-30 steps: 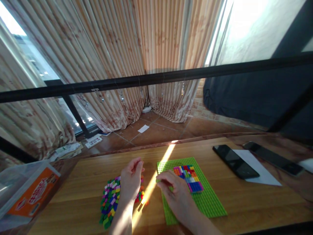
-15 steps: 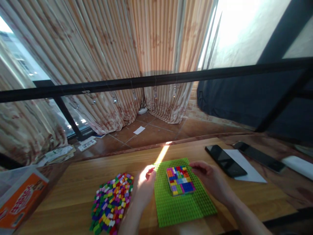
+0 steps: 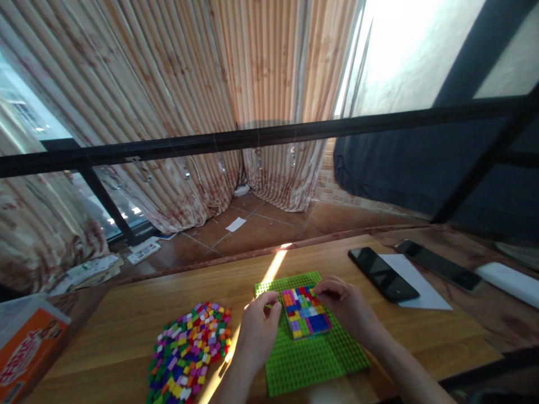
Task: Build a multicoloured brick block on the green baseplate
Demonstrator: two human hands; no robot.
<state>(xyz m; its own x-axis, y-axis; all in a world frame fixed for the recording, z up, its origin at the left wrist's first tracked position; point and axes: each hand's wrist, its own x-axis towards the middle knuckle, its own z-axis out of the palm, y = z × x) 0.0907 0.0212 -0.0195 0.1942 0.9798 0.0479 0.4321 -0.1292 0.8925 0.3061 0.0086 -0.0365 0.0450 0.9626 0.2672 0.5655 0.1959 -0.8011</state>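
A green studded baseplate lies on the wooden table, bearing a low square of multicoloured toy bricks. At the left edge of that square is my left hand, thumb and index finger curled together over the plate. Whatever may sit between those fingertips is too small to make out. My right hand reaches in from the other side, its fingers pinched at the square's upper right corner. The fingertips hide whether a small brick is in them. Left of my left arm spreads a heap of loose small bricks in many colours.
A black phone lies on the table's right, partly over a white sheet of paper. Beyond it are a second dark phone and a white object. An orange-labelled plastic box stands at the left.
My left hand has moved right and down, closer to the brick square. My right hand has come left to its upper right corner. The view has shifted slightly.
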